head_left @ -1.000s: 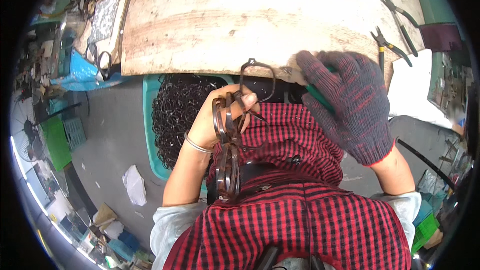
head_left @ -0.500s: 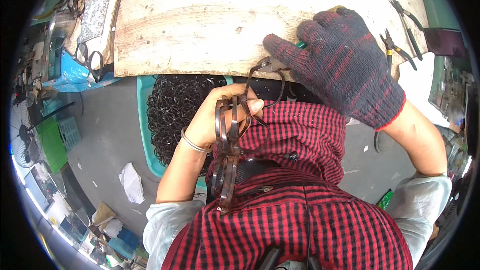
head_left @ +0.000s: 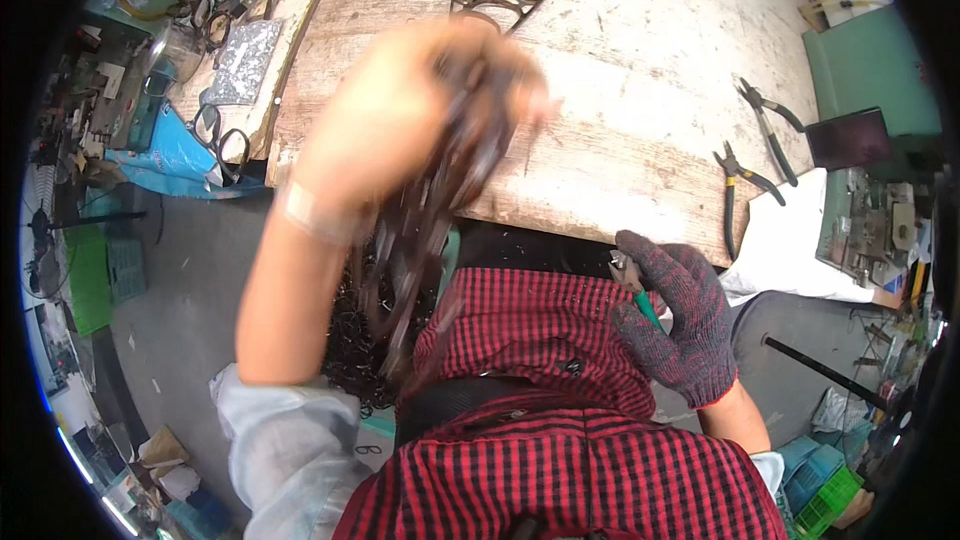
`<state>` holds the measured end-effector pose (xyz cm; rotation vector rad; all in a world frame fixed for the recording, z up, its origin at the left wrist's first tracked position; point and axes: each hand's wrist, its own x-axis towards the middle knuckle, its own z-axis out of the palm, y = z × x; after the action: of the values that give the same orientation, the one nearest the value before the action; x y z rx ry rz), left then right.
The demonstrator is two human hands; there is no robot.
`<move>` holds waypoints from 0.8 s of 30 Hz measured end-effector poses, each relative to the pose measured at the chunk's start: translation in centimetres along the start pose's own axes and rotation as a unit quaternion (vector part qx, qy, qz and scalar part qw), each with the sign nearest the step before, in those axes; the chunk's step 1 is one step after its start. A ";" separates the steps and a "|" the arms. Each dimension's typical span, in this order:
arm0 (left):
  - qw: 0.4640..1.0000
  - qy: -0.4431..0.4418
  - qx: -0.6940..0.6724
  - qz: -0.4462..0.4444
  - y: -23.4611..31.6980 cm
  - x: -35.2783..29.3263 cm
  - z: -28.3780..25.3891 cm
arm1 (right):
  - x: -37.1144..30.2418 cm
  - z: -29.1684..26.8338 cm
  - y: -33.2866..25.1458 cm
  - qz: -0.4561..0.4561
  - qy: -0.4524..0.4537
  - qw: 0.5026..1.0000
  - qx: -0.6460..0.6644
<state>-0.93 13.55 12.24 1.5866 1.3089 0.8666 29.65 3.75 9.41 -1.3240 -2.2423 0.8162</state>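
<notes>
My left hand, bare and smeared by motion, is over the near left part of the wooden table. It grips a bunch of dark brown eyeglass frames, which dangle toward my lap. Just beyond the fingers, several more eyeglass frames lie on the tabletop. My right hand, in a dark knitted glove with red flecks, is below the table's front edge by my checked apron. It is closed around small cutting pliers with green handles, jaws pointing up and left.
Two pairs of pliers rest at the table's right, beside a white sheet. A teal bin of dark curled pieces sits below the front edge. Further glasses frames and a plastic bag are at the left.
My left hand has swung up over the table with the eyeglass frames. My right hand has dropped toward my lap with the pliers, away from the frame they were touching.
</notes>
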 end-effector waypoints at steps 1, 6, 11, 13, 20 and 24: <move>0.987 0.045 0.121 0.101 -0.5 3.4 0.0 | -0.6 -0.2 -0.2 0.009 -0.010 1.000 0.018; 0.896 0.020 0.429 -0.112 -5.3 19.9 -0.4 | -2.0 0.0 -1.0 0.016 -0.074 0.996 0.052; 0.911 -0.029 0.385 -0.147 -3.2 20.1 1.4 | -3.9 1.8 1.0 0.019 -0.047 0.996 0.070; 0.941 -0.077 0.309 -0.113 0.8 15.3 0.2 | -4.0 1.8 1.4 0.024 -0.050 0.995 0.088; 0.984 0.076 -0.138 -0.085 -1.5 -4.1 -5.4 | -3.0 0.5 2.1 0.054 -0.075 0.991 0.098; 0.949 0.050 -0.106 -0.292 -5.9 -15.9 -6.6 | -4.0 1.5 2.8 0.066 -0.071 0.989 0.113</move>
<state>-12.23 -0.36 9.50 0.9151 1.5821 0.6864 32.37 0.82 6.23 -1.3525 -2.1059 1.2085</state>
